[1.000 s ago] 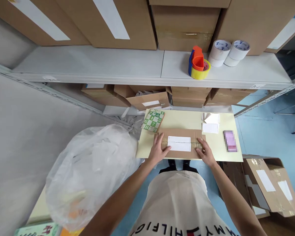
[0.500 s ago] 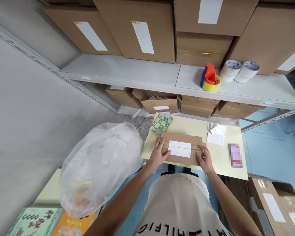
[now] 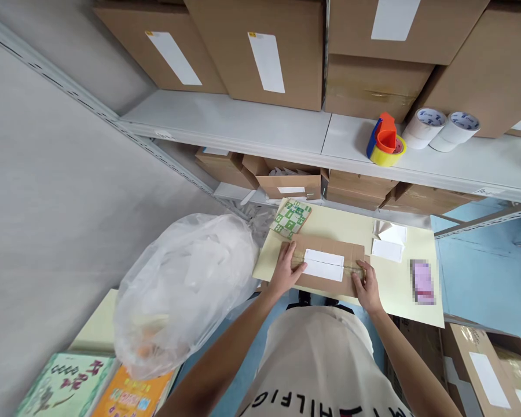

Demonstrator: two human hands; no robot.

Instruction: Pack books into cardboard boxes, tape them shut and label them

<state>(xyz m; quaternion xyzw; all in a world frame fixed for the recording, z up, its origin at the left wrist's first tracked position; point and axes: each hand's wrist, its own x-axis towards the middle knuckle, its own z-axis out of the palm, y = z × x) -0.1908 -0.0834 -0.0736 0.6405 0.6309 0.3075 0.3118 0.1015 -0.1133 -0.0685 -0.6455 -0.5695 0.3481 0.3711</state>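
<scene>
Left hand (image 3: 285, 271) spread on carton (image 3: 325, 245) at nine o'clock, right hand (image 3: 366, 282) half-curled at three o'clock, grip unclear, carton flat, brown, taped, white label (image 3: 323, 271) centred.

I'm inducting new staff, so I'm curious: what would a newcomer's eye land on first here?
Probably the big translucent plastic bag, bulging left of the table. Then the orange, blue and yellow tape dispenser on the shelf, and the white-labelled cardboard box on the table, with left grip and right grip touching its ends.
</scene>
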